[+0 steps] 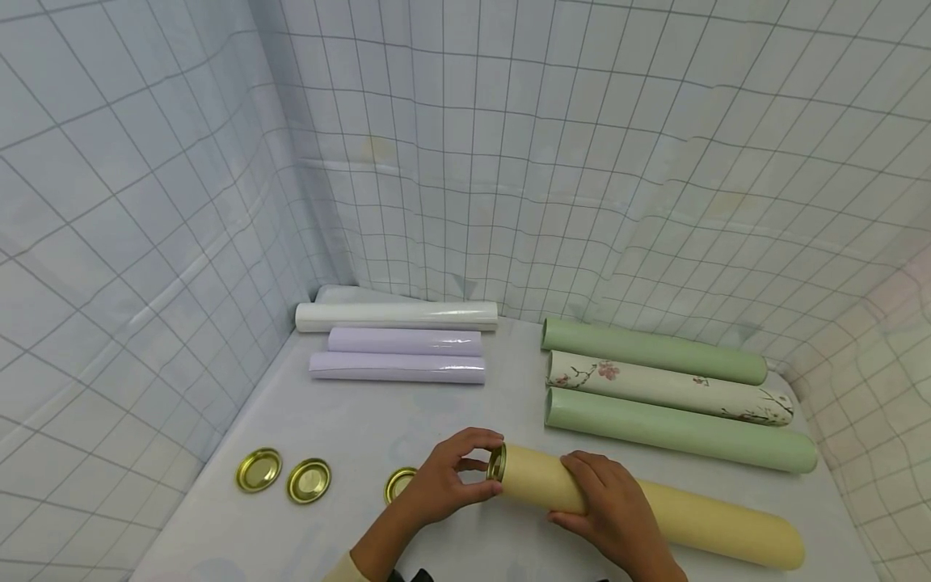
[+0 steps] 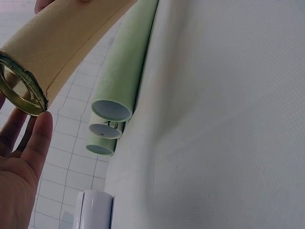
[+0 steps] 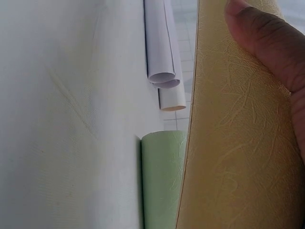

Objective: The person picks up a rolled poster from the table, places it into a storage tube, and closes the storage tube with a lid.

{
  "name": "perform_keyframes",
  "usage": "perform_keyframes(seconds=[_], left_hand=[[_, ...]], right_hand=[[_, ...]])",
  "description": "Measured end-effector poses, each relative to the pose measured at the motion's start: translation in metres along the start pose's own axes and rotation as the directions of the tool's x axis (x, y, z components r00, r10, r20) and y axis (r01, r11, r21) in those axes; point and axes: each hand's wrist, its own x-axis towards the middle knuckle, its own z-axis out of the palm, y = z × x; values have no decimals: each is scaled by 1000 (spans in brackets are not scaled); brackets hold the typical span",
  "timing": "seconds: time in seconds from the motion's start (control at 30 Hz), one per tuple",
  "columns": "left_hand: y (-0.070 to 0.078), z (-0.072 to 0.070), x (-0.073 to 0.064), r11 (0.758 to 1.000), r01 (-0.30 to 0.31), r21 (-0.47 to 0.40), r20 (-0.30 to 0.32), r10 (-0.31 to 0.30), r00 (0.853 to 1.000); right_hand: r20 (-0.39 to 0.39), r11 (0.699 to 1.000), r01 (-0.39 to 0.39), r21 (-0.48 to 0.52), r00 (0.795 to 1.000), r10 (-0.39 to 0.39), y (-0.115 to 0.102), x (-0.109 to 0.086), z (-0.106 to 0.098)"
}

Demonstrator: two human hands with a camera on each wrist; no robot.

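Observation:
A yellow wallpaper roll [image 1: 716, 517] lies slantwise at the front right, its left end lifted toward the left hand. My right hand [image 1: 614, 509] grips the roll near its middle, the thumb showing along its textured side in the right wrist view. At the roll's left end sits a gold metal cap [image 1: 497, 464], its rim at the tube's mouth. My left hand [image 1: 451, 478] pinches that cap's edge between thumb and fingers. In the left wrist view the cap [image 2: 24, 95] looks recessed, and the left fingers touch its rim. Beside the left wrist lies another gold cap [image 1: 399, 483], partly hidden.
Two more gold caps [image 1: 309, 481] lie at the left. Behind are two lilac rolls [image 1: 396, 369] and a white roll [image 1: 396, 316]. At the right lie two green rolls [image 1: 680, 428] and a floral roll [image 1: 665, 386]. Grid-patterned sheeting [image 1: 465, 162] walls the white table [image 1: 349, 428].

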Motion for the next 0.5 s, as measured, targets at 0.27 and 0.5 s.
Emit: perform_keyframes(seconds=[0.27, 0.5], left_hand=[[-2, 1, -1, 999, 12, -31, 0, -12, 1000], [-1, 1, -1, 999, 28, -44, 5, -27, 1000]], right_hand=[[0, 1000, -2, -2, 1000, 2, -1, 1, 0], [6, 1000, -4, -6, 1000, 4, -3, 2, 0]])
